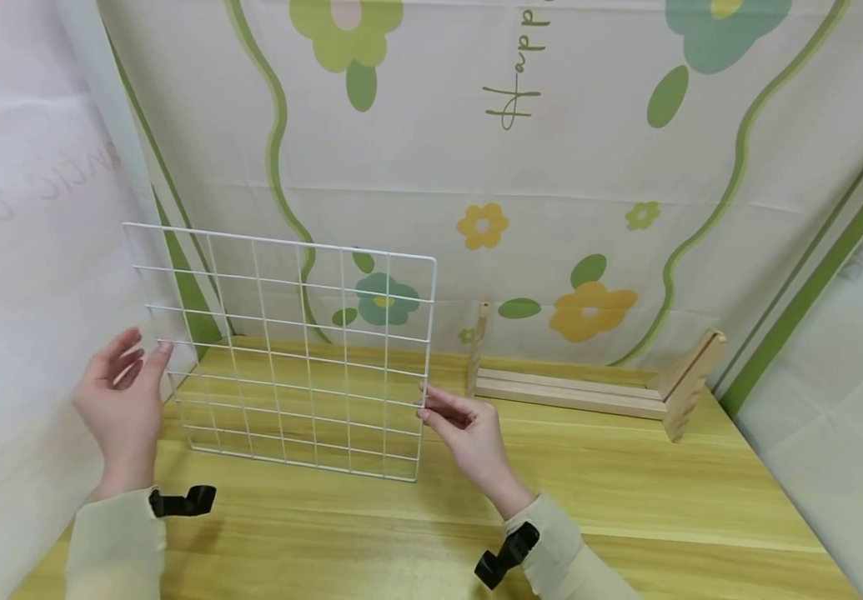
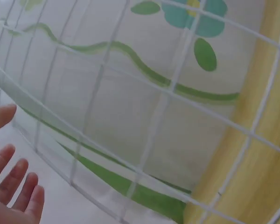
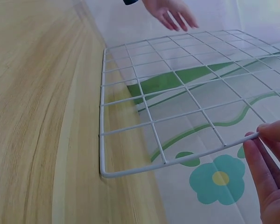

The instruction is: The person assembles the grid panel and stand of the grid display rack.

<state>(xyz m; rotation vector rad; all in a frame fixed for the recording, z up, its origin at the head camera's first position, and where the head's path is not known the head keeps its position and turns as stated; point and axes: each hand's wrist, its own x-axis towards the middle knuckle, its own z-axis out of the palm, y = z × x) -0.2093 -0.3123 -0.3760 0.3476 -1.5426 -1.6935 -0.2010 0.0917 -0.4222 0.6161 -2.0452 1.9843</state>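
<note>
A white wire grid panel (image 1: 307, 358) is held upright, leaning slightly, with its lower edge low at the wooden table. My right hand (image 1: 472, 429) pinches the panel's right edge wire between thumb and fingers, a little below mid-height. In the right wrist view, the thumb and fingertips (image 3: 267, 128) meet on that outer wire. Beside the panel's left edge is my left hand (image 1: 122, 408), its fingers loosely bent and holding nothing. The left wrist view shows its fingers (image 2: 11, 179) spread near the wires, and the right wrist view shows a gap between them.
A wooden stand (image 1: 569, 393) with a grooved base bar and two upright ends sits at the back right of the table (image 1: 311, 533). Behind the table hangs a flower-patterned cloth (image 1: 401, 167); white cloth also closes off the left and right sides.
</note>
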